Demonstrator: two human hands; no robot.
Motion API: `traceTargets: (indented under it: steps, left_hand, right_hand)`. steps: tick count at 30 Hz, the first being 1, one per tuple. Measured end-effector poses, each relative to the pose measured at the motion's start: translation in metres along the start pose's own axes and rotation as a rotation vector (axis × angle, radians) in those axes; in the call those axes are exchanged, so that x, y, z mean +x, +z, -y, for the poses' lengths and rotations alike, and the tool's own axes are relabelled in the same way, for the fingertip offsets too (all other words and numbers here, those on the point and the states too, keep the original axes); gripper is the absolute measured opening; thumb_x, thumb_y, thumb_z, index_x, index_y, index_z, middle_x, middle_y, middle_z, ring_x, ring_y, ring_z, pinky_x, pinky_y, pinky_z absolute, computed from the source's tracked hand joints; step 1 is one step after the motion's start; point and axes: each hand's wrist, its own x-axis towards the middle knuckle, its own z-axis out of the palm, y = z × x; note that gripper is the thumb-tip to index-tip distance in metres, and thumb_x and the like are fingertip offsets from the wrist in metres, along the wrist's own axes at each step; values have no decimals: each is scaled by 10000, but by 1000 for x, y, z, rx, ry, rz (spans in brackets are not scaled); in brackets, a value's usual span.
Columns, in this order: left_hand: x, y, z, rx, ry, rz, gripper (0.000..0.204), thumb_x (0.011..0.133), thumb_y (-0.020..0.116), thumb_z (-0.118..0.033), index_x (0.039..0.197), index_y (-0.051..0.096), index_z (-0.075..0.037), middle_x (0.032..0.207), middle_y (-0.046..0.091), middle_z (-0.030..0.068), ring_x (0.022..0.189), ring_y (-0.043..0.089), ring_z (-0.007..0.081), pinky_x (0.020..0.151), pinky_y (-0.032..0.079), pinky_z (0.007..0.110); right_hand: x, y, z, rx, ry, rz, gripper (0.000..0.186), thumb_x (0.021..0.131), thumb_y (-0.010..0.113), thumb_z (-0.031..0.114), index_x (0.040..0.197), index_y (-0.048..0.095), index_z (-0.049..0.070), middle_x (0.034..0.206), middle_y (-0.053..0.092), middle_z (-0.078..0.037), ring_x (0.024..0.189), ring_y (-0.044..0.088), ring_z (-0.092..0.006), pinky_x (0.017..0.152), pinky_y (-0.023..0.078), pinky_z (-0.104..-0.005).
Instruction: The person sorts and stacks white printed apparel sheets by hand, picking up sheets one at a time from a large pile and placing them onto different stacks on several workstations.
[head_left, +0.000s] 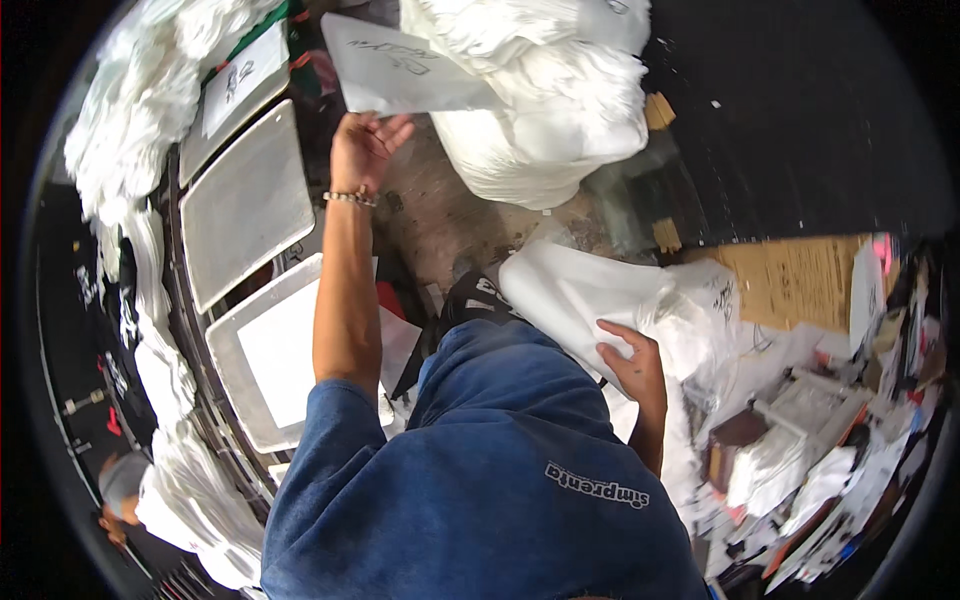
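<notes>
My left hand reaches far forward, palm showing and fingers spread. Its fingertips meet the lower edge of a translucent white sheet with handwritten marks. That sheet is tilted, its right end in front of a large full white plastic bag; a grip on it cannot be made out. Closer to me, my right hand is open, thumb and forefinger apart. It lies at the edge of a curled, smooth white sheet beside crumpled clear plastic. Some of its fingers are hidden.
At left stand pale flat panels, one bearing white paper, beside piled white fabric. A person is at the far left. Brown cardboard and cluttered papers lie right, below a large black surface.
</notes>
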Motion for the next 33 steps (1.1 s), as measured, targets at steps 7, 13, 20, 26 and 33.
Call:
traceTargets:
  steps: [7, 13, 20, 26, 33]
  left_hand:
    - [28, -86, 63, -61, 33, -275, 153, 848, 519, -151, 713, 481, -89, 750, 556, 59, 829, 652, 289, 808, 556, 471]
    - [26, -155, 100, -151, 12, -545, 131, 843, 520, -185, 743, 537, -102, 775, 598, 41, 877, 645, 259, 812, 544, 479]
    - [36, -244, 141, -123, 33, -814, 63, 869, 539, -110, 848, 555, -53, 891, 647, 86, 798, 693, 264, 682, 598, 361]
    - [38, -272, 159, 88, 194, -969, 132, 861, 572, 6, 907, 458, -43, 883, 622, 116, 843, 697, 311, 660, 610, 348]
    - [32, -309, 166, 434, 165, -997, 369, 875, 565, -15, 1213, 431, 47, 1061, 639, 196, 898, 691, 302, 724, 599, 336]
  right_hand:
    - [135, 47, 36, -53, -135, 243, 339, 815, 675, 72, 1152, 658, 39, 1083, 686, -164, 973, 661, -207, 790, 500, -298]
    - [232, 102, 38, -7, -60, 545, 330, 826, 663, 40, 1155, 657, 25, 1054, 692, -173, 855, 645, -158, 742, 496, -281]
    - [333, 159, -40, -13, -134, 931, 322, 809, 664, 70, 1129, 671, 40, 949, 697, -187, 623, 588, -208, 617, 473, -311]
    - [407, 190, -46, -19, -140, 1052, 332, 814, 676, 69, 1144, 666, 37, 927, 708, -158, 563, 464, -61, 504, 396, -245]
    - [435, 222, -54, -42, -127, 1058, 321, 823, 657, 41, 1142, 660, 6, 967, 706, -129, 741, 550, -68, 648, 443, -225]
